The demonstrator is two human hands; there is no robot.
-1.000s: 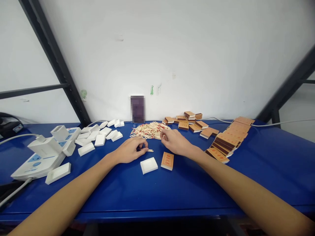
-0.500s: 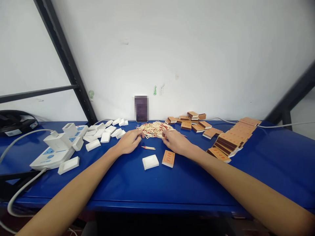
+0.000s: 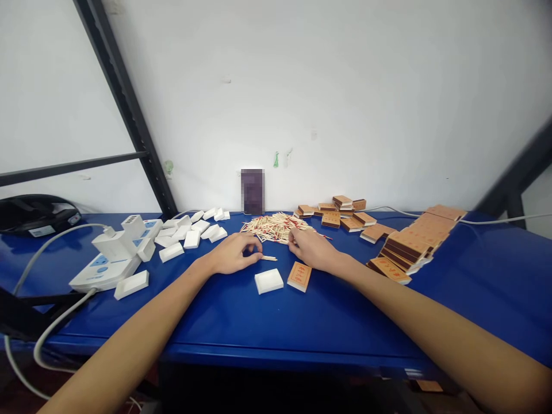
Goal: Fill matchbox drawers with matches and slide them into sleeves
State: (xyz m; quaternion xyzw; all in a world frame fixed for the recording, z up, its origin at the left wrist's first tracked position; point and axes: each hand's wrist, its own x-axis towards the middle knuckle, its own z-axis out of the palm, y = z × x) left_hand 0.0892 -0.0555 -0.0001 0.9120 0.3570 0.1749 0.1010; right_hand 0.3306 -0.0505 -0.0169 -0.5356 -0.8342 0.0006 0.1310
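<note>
My left hand (image 3: pixel 235 253) rests low over the blue table, its thumb and fingertips pinched on a few loose matches (image 3: pixel 269 258). Their pale ends stick out to the right, while the other ends are hidden by the fingers. At the right edge of a heap of red-tipped matches (image 3: pixel 273 227), my right hand (image 3: pixel 311 247) is closed with fingers curled inward; what lies between its fingertips is hidden. Nearer to me is a white matchbox tray (image 3: pixel 268 281). Just right of that tray lies an orange matchbox (image 3: pixel 299 276) with red print.
More white trays (image 3: pixel 192 238) are scattered at left beside a power strip (image 3: pixel 106 270) with chargers and cables. Brown matchboxes (image 3: pixel 330 219) lie at the back right, and a long row of them (image 3: pixel 414 238) is farther right. A blurred dark device (image 3: pixel 253 191) leans against the wall.
My left hand has moved from the heap's left edge toward me and right, onto the few loose matches. The right hand stays at the heap. The view has shifted slightly.
</note>
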